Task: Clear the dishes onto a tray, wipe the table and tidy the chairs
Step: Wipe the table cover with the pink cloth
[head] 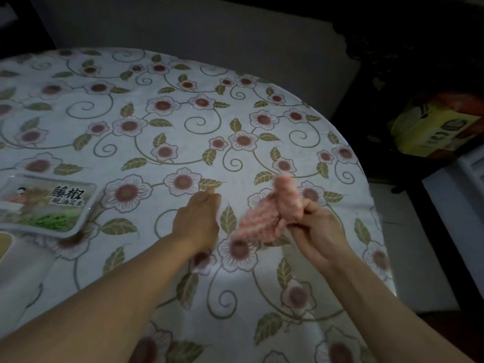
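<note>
A fluffy pink cloth [269, 213] hangs bunched in the right hand [317, 229], lifted just above the desk [183, 121] near its right edge. The fingers [301, 221] of that hand are curled and pressed together around the cloth's lower right part, while the rest of it flops out to the left and upward, blurred. Just beside it, the left hand [196, 218] rests low on the flowered covering, its fingers drawn together with one fingertip pointing forward; it holds nothing, and a narrow strip of cloth-covered desk lies between the two hands.

The desk is round and wrapped in a pale tablecloth [162, 142] printed with pink flowers, olive leaves and curling vines. At its left edge lies a shallow tray [49, 203] with a clear rim and a printed picture inside: green leaves, a small figure, and large dark Chinese characters reading 藤椒, with a smaller line beneath that is too blurred to read with certainty. Nearer the front left corner, a pale rounded container [15, 260] sits partly cut off by the frame, touching the tray's near rim or almost so.

Beyond the desk's right edge, in deep shadow, stands a yellow carton [432, 129] with dark printing that cannot be read.
</note>
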Demonstrator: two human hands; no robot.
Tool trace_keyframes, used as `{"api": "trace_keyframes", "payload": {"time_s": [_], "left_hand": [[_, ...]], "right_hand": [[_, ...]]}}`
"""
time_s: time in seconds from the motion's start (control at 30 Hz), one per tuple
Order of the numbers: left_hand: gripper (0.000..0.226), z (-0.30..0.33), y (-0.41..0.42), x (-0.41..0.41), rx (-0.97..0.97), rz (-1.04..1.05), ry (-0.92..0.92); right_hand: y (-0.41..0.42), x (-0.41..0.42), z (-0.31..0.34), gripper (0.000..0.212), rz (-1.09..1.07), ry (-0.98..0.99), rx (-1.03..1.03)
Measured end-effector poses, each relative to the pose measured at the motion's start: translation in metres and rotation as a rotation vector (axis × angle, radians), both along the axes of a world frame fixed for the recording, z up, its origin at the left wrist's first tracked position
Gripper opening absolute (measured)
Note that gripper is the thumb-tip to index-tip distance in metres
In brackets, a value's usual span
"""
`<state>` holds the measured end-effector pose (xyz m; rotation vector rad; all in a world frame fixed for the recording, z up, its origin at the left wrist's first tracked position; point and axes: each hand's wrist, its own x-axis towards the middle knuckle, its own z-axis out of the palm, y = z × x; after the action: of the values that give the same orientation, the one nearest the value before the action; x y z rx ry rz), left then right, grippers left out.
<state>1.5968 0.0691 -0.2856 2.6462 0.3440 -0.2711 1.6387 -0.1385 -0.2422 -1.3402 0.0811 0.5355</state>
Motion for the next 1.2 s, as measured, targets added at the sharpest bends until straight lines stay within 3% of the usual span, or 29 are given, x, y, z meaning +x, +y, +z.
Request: {"api": "trace_keyframes", "payload": {"time_s": [0.07,0.17,0.27,0.33,0.4,0.5,0.6,0.73,0.83,0.9,0.97,1.07,1.2], "left_hand": [[0.065,0.0,0.003,-0.01,0.002,0.002,0.019],[0.058,-0.003,0.006,-0.02,0.016,-0.025,0.031],[0.062,-0.007,0.007,-0.026,0.044,-0.034,0.049],[0.062,-0.009,0.005,-0.026,0.075,-0.027,0.012],[0.061,-0.011,0.003,-0.024,0.1,-0.017,-0.03],[0.063,-0.015,0.002,-0.013,0.132,-0.028,-0.048],[0.066,-0.02,0.0,0.002,0.139,-0.012,-0.07],[0.07,-0.022,0.005,0.025,0.111,0.059,-0.086],[0.066,-0.028,0.015,0.036,0.146,0.02,-0.062],[0.064,-0.034,0.018,0.037,0.164,0.006,-0.045],[0.062,-0.037,0.019,0.038,0.152,0.006,-0.038],[0.061,-0.037,0.021,0.038,0.129,0.008,-0.014],[0.067,-0.034,0.018,0.038,0.145,0.008,-0.018]], "right_hand": [[-0.001,-0.002,-0.012,0.03,-0.058,-0.079,-0.244],[-0.017,-0.009,-0.033,0.035,-0.038,-0.302,-0.68],[-0.013,-0.01,-0.04,0.025,-0.045,-0.486,-0.87],[0.005,-0.015,-0.047,0.022,0.087,-0.701,-1.002],[0.016,-0.025,-0.076,0.03,0.219,-0.787,-1.009],[0.021,-0.04,-0.098,0.053,0.229,-0.908,-1.177],[0.014,-0.053,-0.068,0.027,0.281,-0.994,-0.944],[0.024,-0.004,-0.031,0.024,0.21,-0.773,-0.701],[0.05,0.075,-0.033,0.026,0.145,-0.866,-0.838],[0.064,0.121,-0.057,0.039,0.269,-0.922,-0.951],[0.07,0.139,-0.081,0.039,0.367,-1.028,-1.093],[0.058,0.096,-0.09,0.043,0.349,-1.059,-1.062],[0.01,-0.015,-0.094,0.028,0.482,-1.175,-0.883]]}}
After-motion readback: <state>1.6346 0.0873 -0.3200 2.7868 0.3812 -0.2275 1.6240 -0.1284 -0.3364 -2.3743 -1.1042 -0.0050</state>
